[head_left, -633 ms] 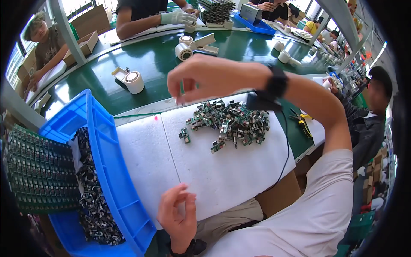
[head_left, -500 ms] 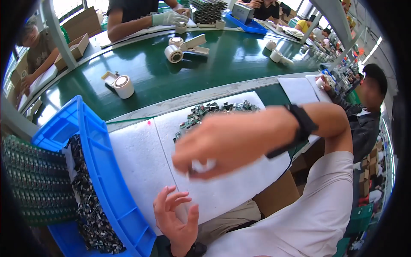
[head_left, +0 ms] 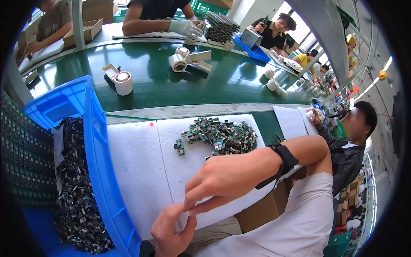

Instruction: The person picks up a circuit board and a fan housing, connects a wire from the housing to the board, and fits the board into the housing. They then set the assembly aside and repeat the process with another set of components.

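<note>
Over the near part of the white foam mat (head_left: 132,171), my two hands meet at the fingertips. My right hand (head_left: 227,177), with a black band at its wrist, reaches in from the right, its thumb and fingers pinched together. Below it, my left hand (head_left: 171,229) brings thumb and forefinger up against the right fingertips. Whatever lies between them is hidden or too small to make out. Beyond my right hand is a heap of small green circuit boards (head_left: 231,136) with metal connectors. One loose board (head_left: 180,147) lies at the heap's left edge.
At left stands a blue bin (head_left: 96,141) full of small boards (head_left: 79,192), beside stacked green panels (head_left: 30,158). A green conveyor belt (head_left: 150,81) carries white round devices (head_left: 123,83). Co-workers sit across the belt, and a person (head_left: 357,141) works at right.
My right hand has come down toward me and now meets my left fingertips. My left fingers, spread before, have closed into a pinch. The view has shifted, showing more of the board heap.
</note>
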{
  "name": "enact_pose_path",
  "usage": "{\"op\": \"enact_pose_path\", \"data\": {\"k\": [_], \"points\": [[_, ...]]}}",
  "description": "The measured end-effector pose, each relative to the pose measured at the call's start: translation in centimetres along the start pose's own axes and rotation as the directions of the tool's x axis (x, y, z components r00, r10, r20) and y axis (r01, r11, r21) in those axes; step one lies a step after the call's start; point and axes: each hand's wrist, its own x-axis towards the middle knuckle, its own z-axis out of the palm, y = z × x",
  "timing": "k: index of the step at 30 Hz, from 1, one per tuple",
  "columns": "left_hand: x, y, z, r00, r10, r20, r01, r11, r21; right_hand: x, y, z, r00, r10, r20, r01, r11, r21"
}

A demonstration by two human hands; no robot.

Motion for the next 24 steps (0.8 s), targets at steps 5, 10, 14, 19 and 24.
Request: {"op": "enact_pose_path", "data": {"k": [5,10,14,19,24], "points": [[-0.2,0.0,-0.4,0.999,0.032,0.001,-0.032,0.999,0.003,0.8,3.8,-4.0,0.982,0.095,-0.164,-0.108,0.991,-0.074],[-0.5,-2.3,0.1,0.988,0.100,0.117,-0.099,0.995,-0.022,-2.0,14.3,-11.8,0.800,0.244,-0.549,-0.495,0.784,-0.374],[1.2,-0.3,1.6,0.980,0.147,0.136,-0.183,0.934,0.307,-3.3,21.3,-17.5,0.693,0.192,-0.695,-0.681,0.491,-0.543],[1.2,-0.2,1.7,0.940,0.174,0.295,-0.308,0.806,0.506,-1.2,24.9,-19.9,0.592,0.282,-0.755,-0.803,0.284,-0.524],[0.9,-0.5,1.3,0.952,0.145,0.271,-0.254,0.867,0.428,2.1,24.0,-20.1,0.420,0.558,-0.716,-0.903,0.180,-0.390]]}}
